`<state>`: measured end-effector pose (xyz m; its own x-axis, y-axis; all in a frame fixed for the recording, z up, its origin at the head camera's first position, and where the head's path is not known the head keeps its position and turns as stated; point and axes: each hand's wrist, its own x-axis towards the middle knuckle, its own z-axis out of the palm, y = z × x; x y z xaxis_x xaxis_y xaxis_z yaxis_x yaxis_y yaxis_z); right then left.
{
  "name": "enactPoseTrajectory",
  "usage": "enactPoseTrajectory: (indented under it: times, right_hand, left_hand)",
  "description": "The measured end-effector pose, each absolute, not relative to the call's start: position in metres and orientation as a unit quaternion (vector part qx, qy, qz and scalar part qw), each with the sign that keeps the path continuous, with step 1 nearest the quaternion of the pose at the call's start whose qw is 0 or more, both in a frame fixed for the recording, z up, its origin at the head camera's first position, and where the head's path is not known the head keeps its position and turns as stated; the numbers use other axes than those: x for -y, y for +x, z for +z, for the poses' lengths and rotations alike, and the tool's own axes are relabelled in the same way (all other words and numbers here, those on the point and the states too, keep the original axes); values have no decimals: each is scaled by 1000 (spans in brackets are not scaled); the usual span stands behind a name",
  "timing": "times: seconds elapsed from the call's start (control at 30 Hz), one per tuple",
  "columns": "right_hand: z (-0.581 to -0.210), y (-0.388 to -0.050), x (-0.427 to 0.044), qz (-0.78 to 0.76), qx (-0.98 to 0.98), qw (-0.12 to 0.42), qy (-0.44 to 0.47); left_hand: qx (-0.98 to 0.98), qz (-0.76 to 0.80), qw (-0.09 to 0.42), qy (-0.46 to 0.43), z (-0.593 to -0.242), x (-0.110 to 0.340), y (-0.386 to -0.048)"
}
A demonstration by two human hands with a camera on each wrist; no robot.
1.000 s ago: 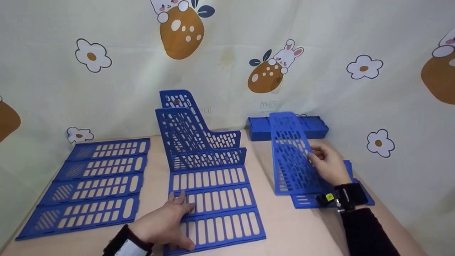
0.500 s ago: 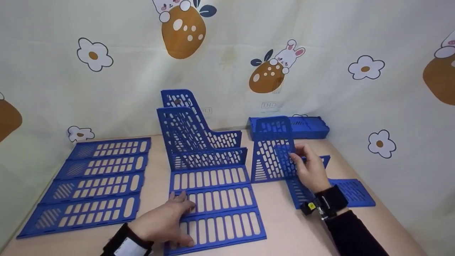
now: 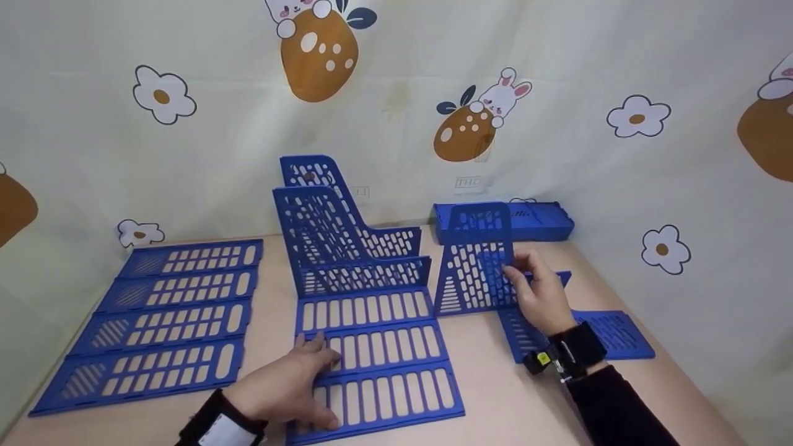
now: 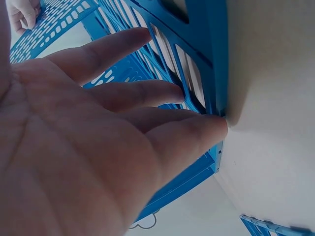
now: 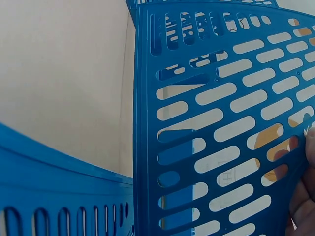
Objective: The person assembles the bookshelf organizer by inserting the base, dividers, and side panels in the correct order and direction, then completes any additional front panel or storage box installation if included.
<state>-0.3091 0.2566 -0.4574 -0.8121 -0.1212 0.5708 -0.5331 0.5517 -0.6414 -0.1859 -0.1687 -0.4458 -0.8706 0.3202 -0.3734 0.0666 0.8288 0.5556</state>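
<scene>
My right hand (image 3: 538, 296) pinches the edge of a blue perforated side panel (image 3: 471, 272), held upright just right of the slotted base. In the right wrist view the panel (image 5: 246, 103) fills much of the picture, with fingers (image 5: 306, 191) at its right edge. My left hand (image 3: 282, 384) rests with spread fingers on the left edge of the slotted base (image 3: 396, 371); the left wrist view shows the fingers (image 4: 142, 93) touching its slots. Two similar side panels (image 3: 347, 235) stand upright on the far part of the base.
Several flat slotted panels (image 3: 167, 310) lie in a row at the left. A blue box-like stack (image 3: 545, 223) sits at the back right. More perforated panels (image 3: 616, 334) lie under and beyond my right wrist. A patterned curtain (image 3: 396, 136) hangs behind.
The panel in my right hand has moved left and down from above the right-hand panels, and turned more upright, close to the base. My left hand has stayed in place.
</scene>
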Motion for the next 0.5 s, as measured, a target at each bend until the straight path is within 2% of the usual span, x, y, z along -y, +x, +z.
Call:
enactPoseTrajectory:
  times: [0.5]
  right_hand:
    - [-456,-308,-259,415,864,210,192]
  left_hand:
    - [-928,267,235,111,-445,170,-185]
